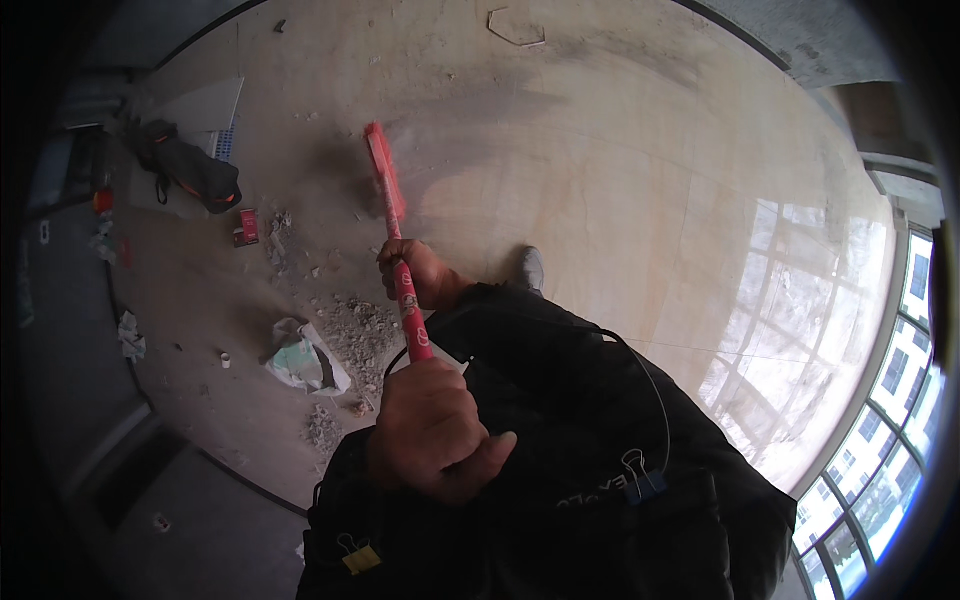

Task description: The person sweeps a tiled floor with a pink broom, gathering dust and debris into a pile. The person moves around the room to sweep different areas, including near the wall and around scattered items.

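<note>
A broom with a red patterned handle runs away from my body. My left hand is wrapped around its near end, close to my chest. Farther down, my right hand grips the handle just above the broom head. The red bristles touch the dusty tiled floor and look blurred. Grey dust streaks spread on the floor beyond and to the right of the head. Left of my hands lies a heap of grey rubble, with a crumpled white and green plastic bag beside it.
A black bag with orange trim and a red box lie at left. A small paper cup stands near the plastic bag. A bent thin strip lies far ahead. Tall windows line the right side.
</note>
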A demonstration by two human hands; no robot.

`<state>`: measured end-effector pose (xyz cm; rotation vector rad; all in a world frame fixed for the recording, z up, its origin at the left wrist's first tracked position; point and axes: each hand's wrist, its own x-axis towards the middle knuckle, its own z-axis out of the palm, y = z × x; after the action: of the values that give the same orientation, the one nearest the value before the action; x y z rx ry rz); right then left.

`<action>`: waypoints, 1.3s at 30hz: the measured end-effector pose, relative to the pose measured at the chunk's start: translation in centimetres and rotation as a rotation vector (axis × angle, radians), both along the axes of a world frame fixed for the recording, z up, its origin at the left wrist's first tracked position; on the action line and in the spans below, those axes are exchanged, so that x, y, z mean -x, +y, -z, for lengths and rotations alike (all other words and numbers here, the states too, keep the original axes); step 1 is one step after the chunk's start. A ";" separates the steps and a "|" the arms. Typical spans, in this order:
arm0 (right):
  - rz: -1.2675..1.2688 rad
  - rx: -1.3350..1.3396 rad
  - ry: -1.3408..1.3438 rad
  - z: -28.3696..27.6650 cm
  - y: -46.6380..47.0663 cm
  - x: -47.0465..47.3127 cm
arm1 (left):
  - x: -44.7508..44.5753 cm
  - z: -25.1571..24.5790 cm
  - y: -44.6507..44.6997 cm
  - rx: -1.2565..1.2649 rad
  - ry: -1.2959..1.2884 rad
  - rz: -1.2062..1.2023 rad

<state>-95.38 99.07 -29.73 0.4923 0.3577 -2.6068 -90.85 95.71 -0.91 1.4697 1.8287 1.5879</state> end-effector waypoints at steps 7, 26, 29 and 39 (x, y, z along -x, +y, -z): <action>-0.074 -0.607 -0.096 -7.2 9.9 -3.4 | 0.9 -1.9 1.0 -0.202 -0.151 0.042; -0.050 -0.011 -0.127 2.1 13.5 -2.8 | 0.0 1.4 4.4 -0.121 -0.041 -0.361; -0.129 0.033 -0.041 -1.1 11.9 0.0 | -0.6 0.6 5.2 -0.089 0.024 -0.240; -0.118 -0.197 -0.229 -5.3 11.8 -3.1 | -1.2 -1.7 0.2 -0.386 -0.146 -0.295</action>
<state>-92.32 110.90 -24.47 0.8036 0.5507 -2.3822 -89.64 95.90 0.75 1.2203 1.7889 2.2303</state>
